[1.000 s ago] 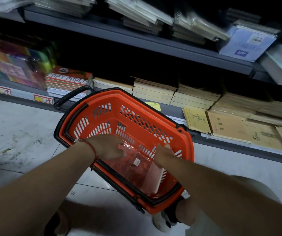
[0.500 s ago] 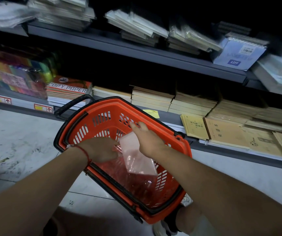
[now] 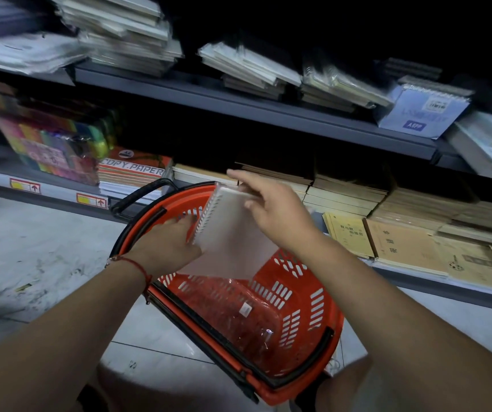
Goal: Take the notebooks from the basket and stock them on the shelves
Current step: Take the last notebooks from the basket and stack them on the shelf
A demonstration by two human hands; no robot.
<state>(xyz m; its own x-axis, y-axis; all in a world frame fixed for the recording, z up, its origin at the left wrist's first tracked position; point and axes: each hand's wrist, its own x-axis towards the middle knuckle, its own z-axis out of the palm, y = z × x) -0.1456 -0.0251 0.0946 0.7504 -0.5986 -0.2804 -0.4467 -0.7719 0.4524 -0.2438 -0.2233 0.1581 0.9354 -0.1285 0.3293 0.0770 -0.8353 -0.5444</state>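
Note:
A white spiral-bound notebook (image 3: 232,233) is lifted above the orange basket (image 3: 304,295). My right hand (image 3: 271,209) pinches its top edge, index finger stretched out. My left hand (image 3: 170,243) holds the notebook's lower left corner by the spiral, fingers underneath. Inside the basket lies another notebook in clear wrap (image 3: 238,316) with a small white label. The basket stands tilted on the floor in front of the bottom shelf (image 3: 446,288).
The bottom shelf holds brown exercise books (image 3: 411,245), a copy paper stack (image 3: 133,172) and colourful packs (image 3: 51,144). The upper shelf (image 3: 268,110) carries stacks of wrapped notebooks (image 3: 250,72) and a blue spiral pad (image 3: 423,111). Tiled floor (image 3: 30,257) lies to the left.
Both hands were down in the basket; the right hand pulled a white notebook up and out. It now hangs above the basket, with the left hand on its corner.

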